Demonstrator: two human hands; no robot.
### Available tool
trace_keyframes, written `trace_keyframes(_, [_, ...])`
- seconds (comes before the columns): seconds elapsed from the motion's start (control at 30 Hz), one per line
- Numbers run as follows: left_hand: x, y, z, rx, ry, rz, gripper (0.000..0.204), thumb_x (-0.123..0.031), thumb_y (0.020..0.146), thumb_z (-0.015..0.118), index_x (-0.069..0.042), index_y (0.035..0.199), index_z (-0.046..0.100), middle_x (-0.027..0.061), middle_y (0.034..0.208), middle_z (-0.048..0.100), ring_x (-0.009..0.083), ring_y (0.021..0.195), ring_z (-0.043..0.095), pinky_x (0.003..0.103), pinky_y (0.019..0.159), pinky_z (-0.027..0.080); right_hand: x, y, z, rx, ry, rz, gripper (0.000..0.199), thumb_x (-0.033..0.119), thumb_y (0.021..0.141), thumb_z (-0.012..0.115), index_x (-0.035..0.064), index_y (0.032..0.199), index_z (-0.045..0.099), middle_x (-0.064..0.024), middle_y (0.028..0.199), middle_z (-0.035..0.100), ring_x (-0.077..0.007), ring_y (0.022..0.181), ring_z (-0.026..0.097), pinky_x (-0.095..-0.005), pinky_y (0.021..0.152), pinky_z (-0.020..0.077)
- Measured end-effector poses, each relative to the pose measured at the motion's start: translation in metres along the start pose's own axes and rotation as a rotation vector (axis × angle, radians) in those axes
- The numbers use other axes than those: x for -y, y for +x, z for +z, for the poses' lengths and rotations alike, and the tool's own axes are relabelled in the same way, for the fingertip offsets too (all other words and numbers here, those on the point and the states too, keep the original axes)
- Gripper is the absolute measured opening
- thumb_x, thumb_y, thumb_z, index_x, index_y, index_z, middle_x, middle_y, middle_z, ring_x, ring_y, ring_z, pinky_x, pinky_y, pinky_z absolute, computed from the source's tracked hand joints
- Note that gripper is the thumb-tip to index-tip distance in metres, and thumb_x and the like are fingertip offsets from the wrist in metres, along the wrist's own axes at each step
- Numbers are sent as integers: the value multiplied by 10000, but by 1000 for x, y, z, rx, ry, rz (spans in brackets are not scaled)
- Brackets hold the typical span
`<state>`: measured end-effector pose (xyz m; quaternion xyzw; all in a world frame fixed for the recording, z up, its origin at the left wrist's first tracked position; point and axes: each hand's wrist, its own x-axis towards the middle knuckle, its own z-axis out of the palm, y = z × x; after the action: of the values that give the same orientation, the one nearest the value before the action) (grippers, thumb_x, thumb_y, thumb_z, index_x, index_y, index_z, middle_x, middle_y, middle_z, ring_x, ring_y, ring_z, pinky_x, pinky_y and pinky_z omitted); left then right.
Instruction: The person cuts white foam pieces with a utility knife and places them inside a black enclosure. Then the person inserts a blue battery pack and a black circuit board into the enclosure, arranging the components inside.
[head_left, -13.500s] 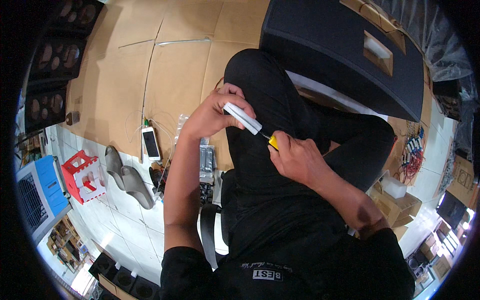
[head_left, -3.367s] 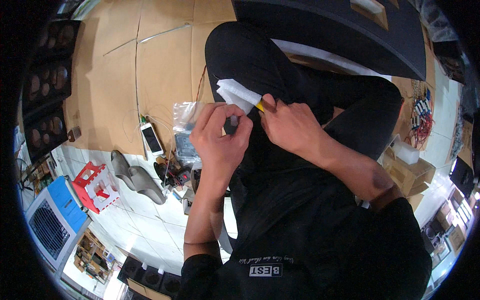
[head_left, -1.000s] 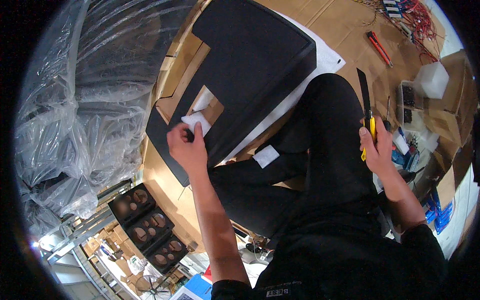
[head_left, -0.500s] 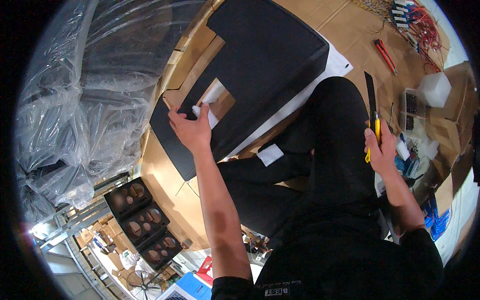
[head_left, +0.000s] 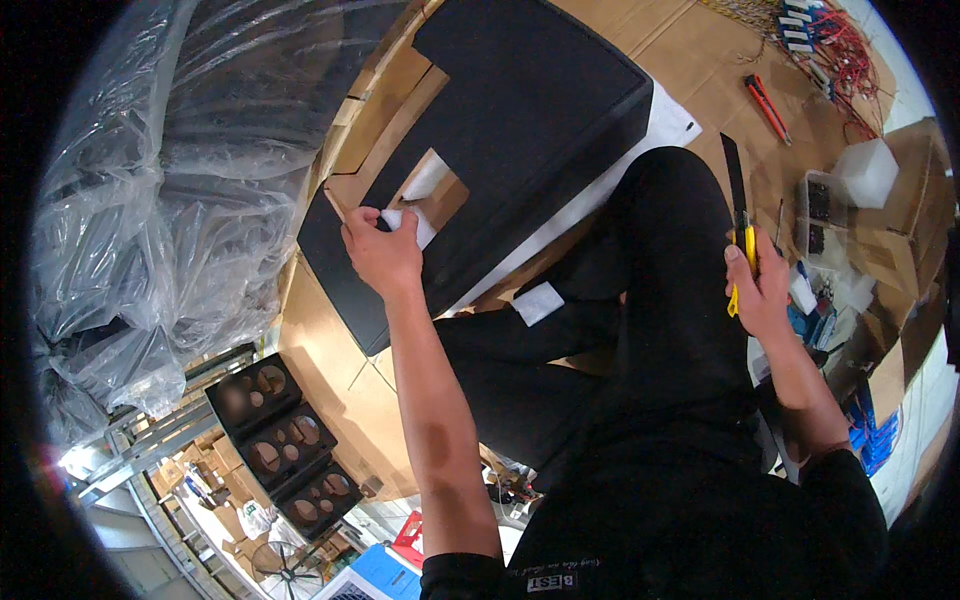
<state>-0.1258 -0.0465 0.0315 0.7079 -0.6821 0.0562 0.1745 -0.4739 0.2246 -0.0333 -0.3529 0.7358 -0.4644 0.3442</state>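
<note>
Foam piece at cabinet cutout; knife held clear

Viewing remotely, I find the left hand with fingers narrowed on a white foam piece, partly hidden, at the cutout of the black cabinet. A fingertip pinch probably suits so light a piece at the edge.

I note the right hand wrapped round a yellow utility knife, its dark blade pointing away from the body, presumably to spare the nearby knee. A white foam pad rests on the leg, likely for easy reach. A red cutter lies on the cardboard, well apart from both hands.
</note>
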Motion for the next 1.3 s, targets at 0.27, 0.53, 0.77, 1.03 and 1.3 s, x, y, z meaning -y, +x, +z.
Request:
trace_keyframes(0.27, [20, -4, -4, -2, -96, 37, 493, -247, 689, 843, -44, 1058, 586, 127, 1013, 592, 321, 985, 594, 435, 892, 483, 3, 2, -1, 19, -48, 11, 252, 264, 986, 633, 44, 919, 530, -12, 577, 529, -94, 466, 544, -279, 449, 410])
trace_keyframes(0.53, [2, -7, 3, -16, -65, -49, 461, -217, 654, 851, -49, 1017, 623, 107, 953, 627, 308, 929, 623, 431, 865, 500, 3, 2, 1, -12, 18, 69, 235, 246, 982, 645, 40, 937, 541, -11, 589, 540, -94, 461, 547, -269, 445, 425])
trace_keyframes(0.77, [15, -4, -4, -10, -141, 27, 394, -238, 677, 855, -33, 957, 669, 113, 884, 656, 309, 861, 652, 436, 808, 513, 3, 2, 3, -14, 47, 95, 215, 225, 981, 650, 26, 997, 569, -7, 607, 540, -87, 474, 539, -267, 454, 429])
trace_keyframes(1.03, [24, -48, -74, 74, -1404, -402, 215, -20, 934, 689, 8, 1113, 573, 79, 1047, 667, 156, 962, 643, 299, 866, 503, 29, -22, 6, 109, 98, -52, 214, 182, 969, 627, 4, 1083, 595, -25, 700, 596, -89, 557, 571, -269, 525, 465])
trace_keyframes(1.3, [35, -163, -122, 79, -1674, -566, 289, -28, 976, 632, -23, 1227, 490, 97, 1138, 661, 201, 1029, 664, 375, 880, 573, 89, -64, 73, 647, 163, -355, 320, 240, 984, 541, -37, 1139, 581, -78, 762, 641, -164, 632, 618, -317, 615, 498])
